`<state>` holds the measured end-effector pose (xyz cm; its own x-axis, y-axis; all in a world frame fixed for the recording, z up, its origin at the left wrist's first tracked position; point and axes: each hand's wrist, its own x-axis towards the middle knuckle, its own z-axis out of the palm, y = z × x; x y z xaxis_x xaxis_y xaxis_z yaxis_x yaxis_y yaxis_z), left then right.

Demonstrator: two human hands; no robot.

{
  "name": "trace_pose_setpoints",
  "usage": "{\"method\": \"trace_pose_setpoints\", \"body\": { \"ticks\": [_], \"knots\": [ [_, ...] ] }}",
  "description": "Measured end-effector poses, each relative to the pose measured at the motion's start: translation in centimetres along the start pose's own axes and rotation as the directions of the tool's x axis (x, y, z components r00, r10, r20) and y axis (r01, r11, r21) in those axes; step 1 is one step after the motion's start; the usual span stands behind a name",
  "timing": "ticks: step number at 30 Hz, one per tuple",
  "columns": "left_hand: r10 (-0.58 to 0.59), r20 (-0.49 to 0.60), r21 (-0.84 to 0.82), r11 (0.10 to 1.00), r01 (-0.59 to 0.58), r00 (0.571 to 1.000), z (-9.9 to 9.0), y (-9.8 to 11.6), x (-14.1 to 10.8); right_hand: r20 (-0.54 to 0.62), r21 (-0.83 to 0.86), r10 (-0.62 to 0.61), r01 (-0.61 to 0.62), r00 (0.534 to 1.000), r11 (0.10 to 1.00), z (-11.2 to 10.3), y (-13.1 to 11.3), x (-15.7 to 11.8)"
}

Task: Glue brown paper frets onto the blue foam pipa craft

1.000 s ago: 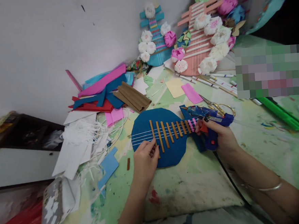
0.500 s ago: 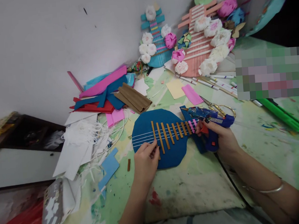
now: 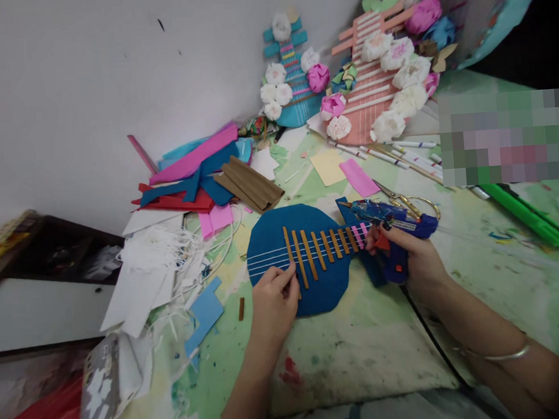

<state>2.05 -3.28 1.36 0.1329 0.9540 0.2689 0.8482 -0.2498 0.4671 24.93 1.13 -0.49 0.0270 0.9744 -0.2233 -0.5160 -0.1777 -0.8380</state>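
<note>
Far left there's a grey phone-looking thing (image 3: 98, 388) near the table's edge, then a tangle of white string (image 3: 151, 247) on white sheets, a light blue scrap (image 3: 205, 313) and a little brown offcut (image 3: 241, 308) just left of the left wrist.

Next up is the left hand (image 3: 273, 296), reaching over the lower left part of a dark blue lute-shaped cutout (image 3: 324, 296) that lies flat on the table (image 3: 347, 358). Thumb and fingertips are bunched together at the lower half of the leftmost brown strip (image 3: 286, 238). Its top end sticks out above the fingers, and a bit of the bottom peeks out below. Honestly can't tell if they're pinching it or just pressing it down. The other brown strips run off to the right of those fingertips, across the white lines, then some pink strips (image 3: 358, 236) up the neck.

The right hand (image 3: 421, 260) is at the neck end, wrapped around the handle of a blue glue gun (image 3: 417, 226), fingers by the orange trigger (image 3: 382, 240). Its nozzle points left, well apart from the left fingertips. Gold-handled scissors (image 3: 427, 204) sit just behind the gun, and a green cutter (image 3: 523, 211) is further right.
</note>
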Motion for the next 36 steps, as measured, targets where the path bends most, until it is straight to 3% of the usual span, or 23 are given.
{"method": "trace_pose_setpoints", "body": {
  "ticks": [15,22,29,36],
  "knots": [
    [-0.105,-0.099,-0.098,0.991,0.096,0.990,0.8,-0.2,-0.5,-0.006,-0.024,-0.012,0.011,1.000,1.000,0.0,0.0,0.1],
    [-0.058,-0.083,-0.019,0.998,0.057,0.995,0.6,-0.1,-0.5,0.001,-0.007,-0.011,0.011,1.000,1.000,0.0,0.0,0.0],
    [-0.147,-0.004,-0.092,0.985,0.146,0.989,0.5,-0.6,-0.9,0.001,-0.010,-0.026,0.026,1.000,1.000,-0.1,0.2,0.3],
    [-0.180,-0.032,-0.093,0.980,0.176,0.983,0.8,-0.7,-1.4,0.012,-0.011,-0.023,0.024,1.000,1.000,-0.2,0.2,0.3]
  ]
}}
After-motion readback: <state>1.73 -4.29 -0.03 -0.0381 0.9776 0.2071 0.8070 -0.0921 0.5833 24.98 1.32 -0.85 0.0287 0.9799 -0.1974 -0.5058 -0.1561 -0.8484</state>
